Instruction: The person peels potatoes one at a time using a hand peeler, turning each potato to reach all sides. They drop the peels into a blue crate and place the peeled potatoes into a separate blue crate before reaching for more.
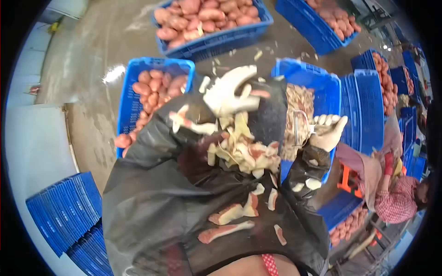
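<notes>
My left hand [226, 95], in a white glove, is above my lap with its fingers apart and no potato in it. A reddish strip of peel [260, 93] lies by its fingers. On my black apron [152, 184] below it rests a heap of pale peelings [244, 149], and longer red-skinned strips [228, 214] lie closer to me. My right hand [329, 133], also gloved, is closed around a peeler [298, 126] with a metal frame. That peeler is over a blue crate [327, 87] that holds many thin peelings. Part of its handle is hidden by my fingers.
Beyond my left arm stands a blue crate [184, 64] of red-skinned potatoes. More potato crates [216, 39] [313, 27] are farther off. Stacked blue crates [69, 211] stand at lower left, others [368, 110] at right. A person in a checked shirt [396, 202] sits at right.
</notes>
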Demonstrator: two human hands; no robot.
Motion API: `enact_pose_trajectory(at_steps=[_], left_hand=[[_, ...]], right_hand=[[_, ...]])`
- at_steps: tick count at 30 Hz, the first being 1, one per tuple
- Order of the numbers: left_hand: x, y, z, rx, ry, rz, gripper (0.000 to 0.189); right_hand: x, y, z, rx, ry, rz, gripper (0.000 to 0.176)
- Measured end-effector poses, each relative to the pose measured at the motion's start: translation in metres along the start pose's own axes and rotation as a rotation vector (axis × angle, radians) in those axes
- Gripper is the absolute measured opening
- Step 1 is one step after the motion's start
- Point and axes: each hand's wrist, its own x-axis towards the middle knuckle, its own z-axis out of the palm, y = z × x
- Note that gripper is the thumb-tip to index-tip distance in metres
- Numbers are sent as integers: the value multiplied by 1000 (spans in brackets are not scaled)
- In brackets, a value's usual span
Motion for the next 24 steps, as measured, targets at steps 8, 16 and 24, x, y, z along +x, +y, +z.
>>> enact_pose_trajectory(at_steps=[8, 16, 24], left_hand=[[-127, 19, 68, 240, -402, -84, 72], [-73, 59, 42, -340, -417, -95, 41], [-132, -34, -37, 26, 837, -413, 42]], right_hand=[[11, -8, -24, -72, -196, 15, 36], [47, -132, -31, -28, -919, -223, 22], [-6, -29, 50, -1032, -385, -619, 26]])
